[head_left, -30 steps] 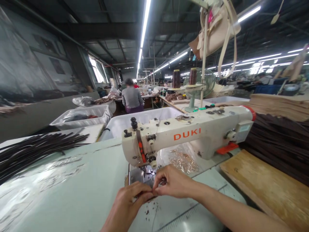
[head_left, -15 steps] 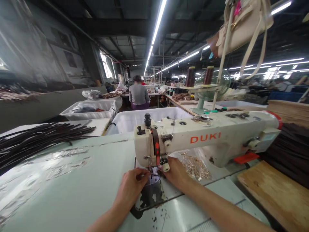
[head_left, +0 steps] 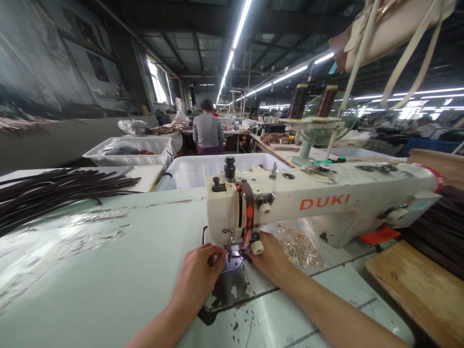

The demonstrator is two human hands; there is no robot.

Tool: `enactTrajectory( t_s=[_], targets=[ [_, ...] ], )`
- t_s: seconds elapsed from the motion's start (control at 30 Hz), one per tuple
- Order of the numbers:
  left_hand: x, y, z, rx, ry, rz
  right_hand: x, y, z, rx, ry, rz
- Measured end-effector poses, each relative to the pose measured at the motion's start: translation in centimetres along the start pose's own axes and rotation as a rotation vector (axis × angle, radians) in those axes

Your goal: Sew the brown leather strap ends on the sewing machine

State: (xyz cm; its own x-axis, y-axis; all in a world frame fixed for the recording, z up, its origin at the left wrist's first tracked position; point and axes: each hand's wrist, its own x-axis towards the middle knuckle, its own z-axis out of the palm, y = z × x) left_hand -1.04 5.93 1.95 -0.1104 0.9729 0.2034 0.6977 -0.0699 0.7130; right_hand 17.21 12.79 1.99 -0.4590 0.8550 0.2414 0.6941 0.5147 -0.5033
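A white sewing machine with DUKI lettering stands before me. Close to the left of its needle area, my left hand is closed in a pinch; whatever its fingertips hold is too small to make out. On the other side, my right hand reaches in under the machine head, fingers drawn together and partly hidden by a tension knob. What they grip, if anything, is hidden. Between the hands lies the lit metal needle plate. A dark strap with red marks runs down the head's front.
Behind my right hand sits a clear bag of gold-coloured metal hardware. Dark strips lie at the left, with a wooden board at the right. White bins stand beyond the table. A person sits farther off.
The camera view has shifted, so the machine appears farther right. Both hands remain beside the needle area, with the left fingertips still pinched. The metal thread lever on top appears higher.
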Motion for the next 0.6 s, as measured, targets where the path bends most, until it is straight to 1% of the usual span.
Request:
enactTrajectory(
  t_s=[0.4, 0.6],
  targets=[
    [0.04, 0.11, 0.18, 0.023, 0.015, 0.011, -0.13, -0.19, -0.09, 0.102, 0.037, -0.017],
    [0.02, -0.08, 0.31, 0.031, 0.019, 0.026, -0.06, -0.47, 0.49, 0.194, 0.015, -0.016]
  ],
)
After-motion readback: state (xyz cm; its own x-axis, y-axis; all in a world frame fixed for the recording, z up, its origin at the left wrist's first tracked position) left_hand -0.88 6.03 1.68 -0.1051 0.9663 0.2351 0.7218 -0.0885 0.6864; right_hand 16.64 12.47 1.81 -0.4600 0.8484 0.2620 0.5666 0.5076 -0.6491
